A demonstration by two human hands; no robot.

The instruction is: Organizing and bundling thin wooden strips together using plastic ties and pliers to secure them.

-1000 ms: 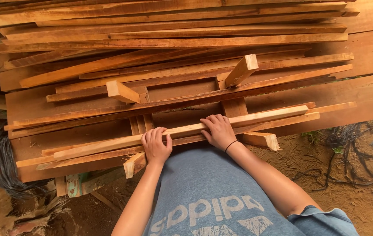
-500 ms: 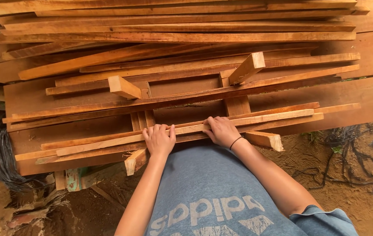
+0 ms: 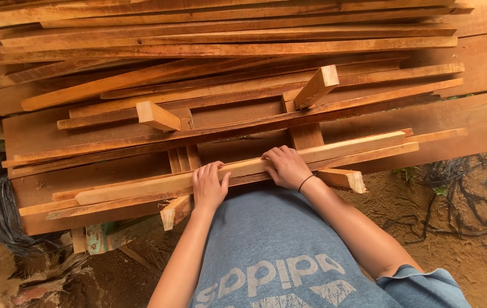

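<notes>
Left hand [image 3: 208,187]: palm down, fingers curled over the slat [image 3: 243,169]; a loose clasp, not a pinch.
Right hand [image 3: 287,167]: fingers draped over the same slat, just right of the left hand.
Slat: on the stack's [image 3: 112,142] near edge, touching the strips beneath.
Axis: left-right, right end tilted slightly away.
Nearer hand: both hold near mid-length.
Room: open ground [image 3: 460,228] to the right; piled planks beyond.
</notes>
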